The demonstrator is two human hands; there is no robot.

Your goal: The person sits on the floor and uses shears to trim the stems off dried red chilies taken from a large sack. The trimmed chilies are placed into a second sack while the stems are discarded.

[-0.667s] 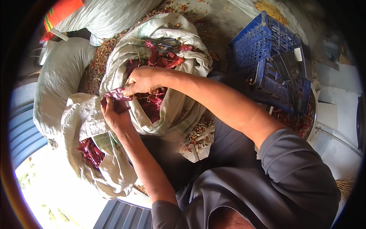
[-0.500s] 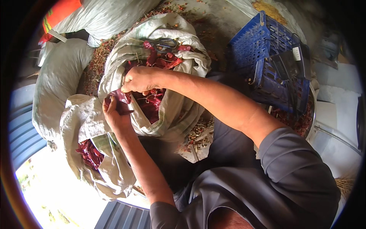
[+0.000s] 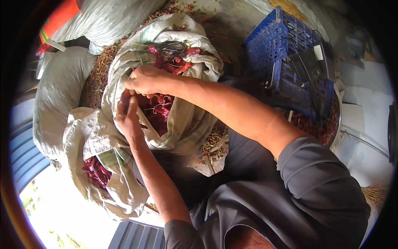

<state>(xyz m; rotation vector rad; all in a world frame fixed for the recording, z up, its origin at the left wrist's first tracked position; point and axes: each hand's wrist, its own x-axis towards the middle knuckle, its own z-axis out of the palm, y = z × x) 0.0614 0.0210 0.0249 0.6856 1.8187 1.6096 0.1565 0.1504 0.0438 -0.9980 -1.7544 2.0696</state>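
A large open white woven sack [image 3: 194, 37] of dried red chillies [image 3: 159, 116] lies in front of me. At its left side my left hand [image 3: 128, 114] is closed on a red chilli [image 3: 125, 96]. My right hand [image 3: 143, 80] grips that chilli from above, its wrist over the sack's contents. A coil of dark cord [image 3: 170, 48] rests on the chillies. To the lower left, a second open sack [image 3: 72, 137] holds more dried chillies [image 3: 97, 170].
A blue plastic crate [image 3: 269, 33] with black flat items [image 3: 311, 66] sits at the right on a round metal container [image 3: 338, 133]. Full white sacks [image 3: 62, 95] and an orange cloth [image 3: 62, 18] are at the left. Stems and debris [image 3: 105, 62] litter the floor.
Both my hands have moved slightly up, with the chilli between them, and my left fingers now point more upward. The view has shifted a little.
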